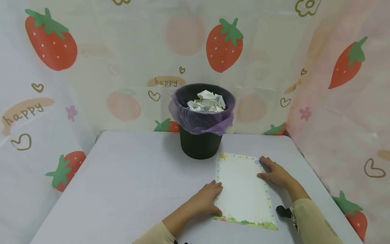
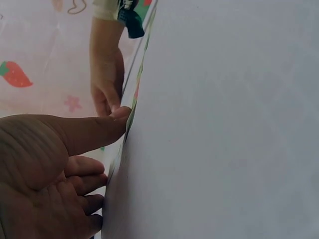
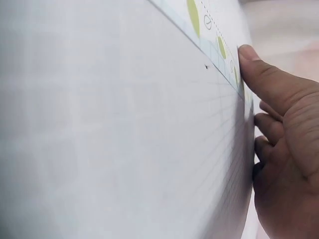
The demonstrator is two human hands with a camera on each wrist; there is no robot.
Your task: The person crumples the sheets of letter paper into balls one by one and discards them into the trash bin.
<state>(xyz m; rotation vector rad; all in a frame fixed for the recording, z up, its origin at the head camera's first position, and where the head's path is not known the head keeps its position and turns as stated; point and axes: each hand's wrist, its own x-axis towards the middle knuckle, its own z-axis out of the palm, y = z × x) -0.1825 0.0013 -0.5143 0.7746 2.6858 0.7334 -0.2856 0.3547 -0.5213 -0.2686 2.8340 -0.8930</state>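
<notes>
A sheet of paper (image 1: 242, 189) with a printed border of sun, leaves and flowers lies flat on the white table. My left hand (image 1: 205, 200) rests at its left edge, thumb near the lower corner and fingers spread farther up. At the upper right edge, my right hand (image 1: 275, 173) touches the sheet with the thumb and fingertips. In the left wrist view the thumb of the left hand (image 2: 55, 169) meets the flowered border. The right wrist view has the thumb of the right hand (image 3: 291, 134) on the leaf-printed margin, its other fingers lower against the tabletop.
Behind the sheet stands a black bin (image 1: 199, 145) lined with a purple bag (image 1: 201, 123). Crumpled paper (image 1: 208, 101) heaps up inside it. Strawberry-printed cloth (image 1: 131, 61) hangs around the back and sides of the white table (image 1: 128, 183).
</notes>
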